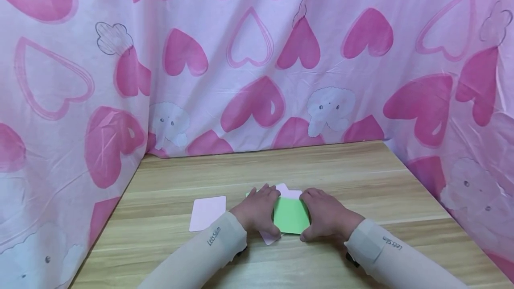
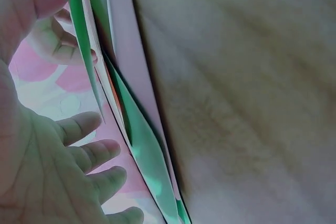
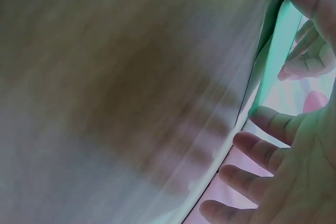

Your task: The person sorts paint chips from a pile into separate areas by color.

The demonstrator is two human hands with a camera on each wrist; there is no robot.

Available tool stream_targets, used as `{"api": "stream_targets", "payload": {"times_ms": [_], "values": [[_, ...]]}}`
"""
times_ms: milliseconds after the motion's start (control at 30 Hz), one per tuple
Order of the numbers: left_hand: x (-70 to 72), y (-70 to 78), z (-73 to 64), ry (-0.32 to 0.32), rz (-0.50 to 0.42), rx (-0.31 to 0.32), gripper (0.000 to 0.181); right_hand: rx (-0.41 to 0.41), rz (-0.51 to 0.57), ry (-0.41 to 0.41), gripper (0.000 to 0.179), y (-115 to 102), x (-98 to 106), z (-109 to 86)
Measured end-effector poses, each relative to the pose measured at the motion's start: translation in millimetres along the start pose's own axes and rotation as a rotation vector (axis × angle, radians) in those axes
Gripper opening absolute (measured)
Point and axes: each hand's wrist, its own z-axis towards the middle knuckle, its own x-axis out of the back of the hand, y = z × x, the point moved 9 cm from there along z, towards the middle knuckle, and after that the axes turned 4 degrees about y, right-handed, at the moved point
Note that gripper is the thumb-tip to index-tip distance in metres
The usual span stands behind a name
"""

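A light green card [image 1: 291, 216] lies over a loose pile of cards on the wooden table, tilted a little in both wrist views. My left hand [image 1: 259, 211] holds its left side, thumb at the near corner and index finger at the far one. On the opposite side my right hand [image 1: 327, 213] grips it the same way, with the other fingers spread. From beneath it, pink cards [image 1: 290, 192] stick out at the back and at the front left. The left wrist view shows another green card [image 2: 149, 156] and a thin orange edge [image 2: 115, 90] lower in the pile.
A single pink card [image 1: 207, 213] lies apart on the table [image 1: 361, 173], left of the pile. Pink heart-patterned cloth [image 1: 253, 57] hangs behind the table and along both sides.
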Motion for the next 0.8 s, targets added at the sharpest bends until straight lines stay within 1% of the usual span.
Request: {"api": "stream_targets", "payload": {"times_ms": [67, 167, 267, 433, 567, 700, 800], "values": [[0.8, 0.0, 0.3, 0.002, 0.005, 0.004, 0.109, 0.003, -0.001, 0.014, 0.102, 1, 1, 0.1], [1.6, 0.1, 1.6, 0.004, 0.016, 0.002, 0.107, 0.006, 0.004, 0.024, 0.102, 3, 2, -0.2], [2.0, 1.1, 3.7, 0.004, 0.015, 0.002, 0.104, -0.002, 0.019, 0.016, 0.103, 4, 3, -1.1], [2.0, 6.1, 9.8, -0.002, 0.01, 0.006, 0.106, -0.022, 0.057, 0.007, 0.101, 10, 8, -4.9], [3.3, 15.7, 17.9, -0.001, 0.022, 0.005, 0.107, -0.053, 0.07, 0.006, 0.103, 21, 15, -9.4], [7.9, 30.5, 26.6, 0.013, 0.034, -0.003, 0.106, -0.079, 0.055, 0.003, 0.104, 36, 24, -14.3], [12.1, 41.7, 32.1, 0.01, 0.048, -0.006, 0.106, -0.091, 0.04, -0.01, 0.105, 46, 28, -17.2]]}}
